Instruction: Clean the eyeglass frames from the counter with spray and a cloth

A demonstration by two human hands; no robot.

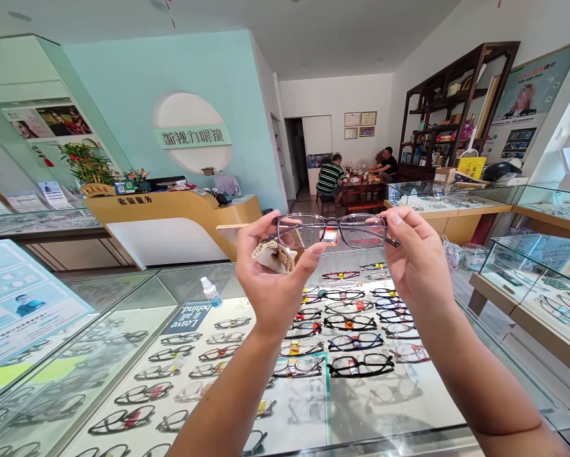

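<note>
Between my hands a pair of dark-framed eyeglasses [331, 230] is held up at chest height, lenses facing me. My left hand [275, 279] grips the left end of the frame and also keeps a crumpled beige cloth [274, 256] in its palm. Thumb and fingers of my right hand [416, 254] pinch the right end near the hinge. Below, rows of eyeglasses [352, 341] with coloured tags lie on the glass display case. A small white spray bottle [211, 292] stands on the case, left of my left hand.
Behind the case is a yellow-and-white counter [171, 222] with a potted plant [86, 166]. Further glass showcases [542, 279] stand at the right. Two people [331, 181] sit at a table in the back. A blue-white leaflet [28, 304] lies at the left.
</note>
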